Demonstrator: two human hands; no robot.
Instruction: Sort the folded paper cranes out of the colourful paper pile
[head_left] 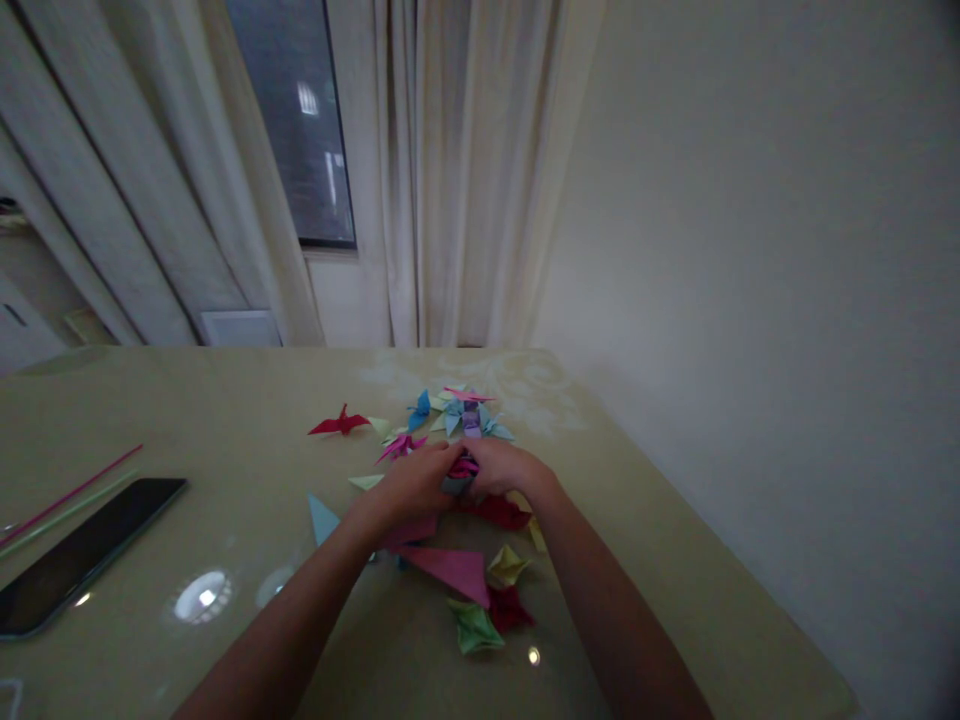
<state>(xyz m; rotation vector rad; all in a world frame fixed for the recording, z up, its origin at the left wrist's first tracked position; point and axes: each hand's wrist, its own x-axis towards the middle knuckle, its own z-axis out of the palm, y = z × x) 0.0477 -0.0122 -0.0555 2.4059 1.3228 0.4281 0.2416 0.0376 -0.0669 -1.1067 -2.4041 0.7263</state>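
Note:
My left hand [421, 482] and my right hand [504, 468] meet over the middle of a spread of folded coloured paper. Fingers of both are closed on a small bundle of pink and grey folded paper [463, 470], largely covered by them. Just beyond lie a magenta paper crane [403, 445], a blue paper crane [420, 409] and a purple folded strip [471, 418] among pale blue pieces. Under and in front of my hands are a red paper piece [501, 512], a pink folded paper [454, 572], and crumpled-looking yellow [508, 566] and green [475, 627] paper pieces.
A red paper crane [341, 423] sits farther left on the glossy table [240, 420]. At the far left lie a black phone-like slab [90, 550] and two thin sticks, one pink [75, 492] and one green [71, 512]. A wall [750, 300] runs along the right edge.

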